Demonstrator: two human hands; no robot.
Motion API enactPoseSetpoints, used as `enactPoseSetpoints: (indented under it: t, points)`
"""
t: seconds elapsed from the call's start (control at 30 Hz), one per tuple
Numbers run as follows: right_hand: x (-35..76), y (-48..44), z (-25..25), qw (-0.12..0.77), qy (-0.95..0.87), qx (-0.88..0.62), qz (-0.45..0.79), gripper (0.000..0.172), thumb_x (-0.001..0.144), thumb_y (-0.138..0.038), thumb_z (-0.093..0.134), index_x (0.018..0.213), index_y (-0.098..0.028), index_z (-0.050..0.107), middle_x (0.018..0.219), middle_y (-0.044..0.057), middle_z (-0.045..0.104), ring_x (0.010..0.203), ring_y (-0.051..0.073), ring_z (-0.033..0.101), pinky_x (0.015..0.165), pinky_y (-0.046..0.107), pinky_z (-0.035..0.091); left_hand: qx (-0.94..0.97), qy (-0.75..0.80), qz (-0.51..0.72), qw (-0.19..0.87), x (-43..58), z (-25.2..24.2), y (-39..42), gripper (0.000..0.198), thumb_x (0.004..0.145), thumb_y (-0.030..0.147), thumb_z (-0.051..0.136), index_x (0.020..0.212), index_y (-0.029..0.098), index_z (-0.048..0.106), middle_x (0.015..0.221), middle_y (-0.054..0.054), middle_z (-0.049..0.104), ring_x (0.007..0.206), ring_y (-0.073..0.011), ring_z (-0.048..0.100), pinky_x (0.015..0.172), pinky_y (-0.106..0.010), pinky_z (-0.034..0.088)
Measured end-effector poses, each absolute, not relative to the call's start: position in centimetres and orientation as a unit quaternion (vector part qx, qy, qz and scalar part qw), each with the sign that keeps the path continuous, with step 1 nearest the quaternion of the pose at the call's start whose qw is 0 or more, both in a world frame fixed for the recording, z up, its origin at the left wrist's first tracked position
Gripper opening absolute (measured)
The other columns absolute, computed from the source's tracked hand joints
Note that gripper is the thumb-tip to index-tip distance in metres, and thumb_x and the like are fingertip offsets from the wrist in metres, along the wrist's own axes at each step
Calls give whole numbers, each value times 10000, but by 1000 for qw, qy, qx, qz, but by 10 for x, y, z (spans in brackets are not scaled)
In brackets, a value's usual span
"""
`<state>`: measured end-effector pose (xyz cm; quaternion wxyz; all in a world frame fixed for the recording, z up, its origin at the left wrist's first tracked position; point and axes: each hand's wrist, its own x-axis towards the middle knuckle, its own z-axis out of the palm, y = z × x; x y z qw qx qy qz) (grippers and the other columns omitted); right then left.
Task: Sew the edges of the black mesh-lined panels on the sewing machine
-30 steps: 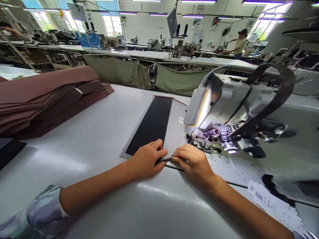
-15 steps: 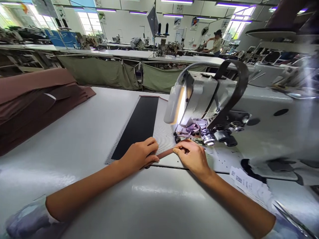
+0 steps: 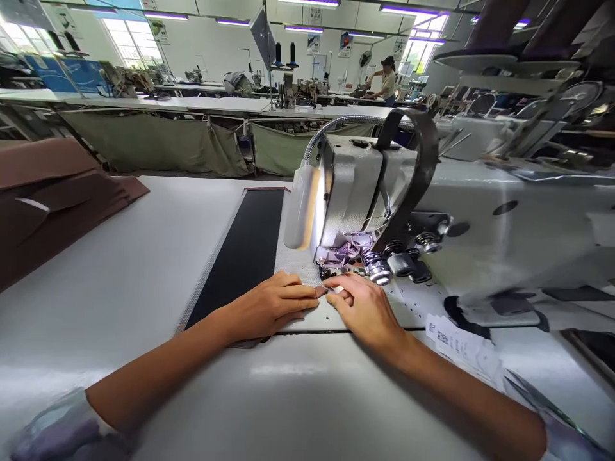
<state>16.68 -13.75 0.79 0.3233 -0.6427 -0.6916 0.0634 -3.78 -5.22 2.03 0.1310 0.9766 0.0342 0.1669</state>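
A fabric panel with a black center (image 3: 254, 243) and grey mesh edges lies on the machine bed, left of the sewing machine (image 3: 355, 192). A narrow brown fabric strip (image 3: 321, 291) runs along its near edge, mostly hidden by my fingers. My left hand (image 3: 281, 301) lies over the panel's near corner, fingers together, its tips closed on the strip. Close beside it, my right hand (image 3: 365, 310) pinches the strip's other end between thumb and forefinger, just in front of the presser foot (image 3: 327, 270).
Folded brown fabric (image 3: 52, 205) is piled at the left. Paper labels (image 3: 461, 346) and scissors (image 3: 548, 403) lie on the right of the table (image 3: 288, 397). The machine's lamp (image 3: 298, 205) hangs above the panel. Another person (image 3: 387, 80) stands far back.
My left hand has moved along the strip toward my right hand, so less brown shows between them. The view has turned slightly right.
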Motion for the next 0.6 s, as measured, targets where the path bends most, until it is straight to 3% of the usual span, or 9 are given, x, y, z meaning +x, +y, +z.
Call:
enactPoseSetpoints:
  t: [0.17, 0.4, 0.6]
  points:
    - [178, -165, 5, 312, -757, -574, -16, 276, 858, -76, 473, 1032, -184, 657, 924, 48, 659, 809, 177, 599, 727, 286, 455, 978, 54, 153, 133, -40, 19, -50, 382, 977, 230, 408, 1353, 171, 447, 1344, -82, 530, 1025, -223, 481, 882, -366, 396]
    - [179, -167, 1, 318, -776, -543, -45, 318, 829, 8, 461, 1037, -136, 654, 862, 46, 614, 780, 161, 546, 705, 276, 420, 979, 75, 119, 148, -37, 21, -49, 398, 985, 266, 373, 1374, 191, 417, 1377, -46, 499, 1034, -233, 448, 916, -376, 366]
    - [174, -162, 1, 269, -793, -543, -62, 460, 837, 9, 447, 1248, -158, 566, 879, 47, 592, 770, 169, 527, 695, 292, 399, 981, 79, 85, 156, -35, 26, -49, 347, 983, 250, 363, 1306, 194, 476, 1376, -27, 497, 1021, -229, 443, 917, -371, 351]
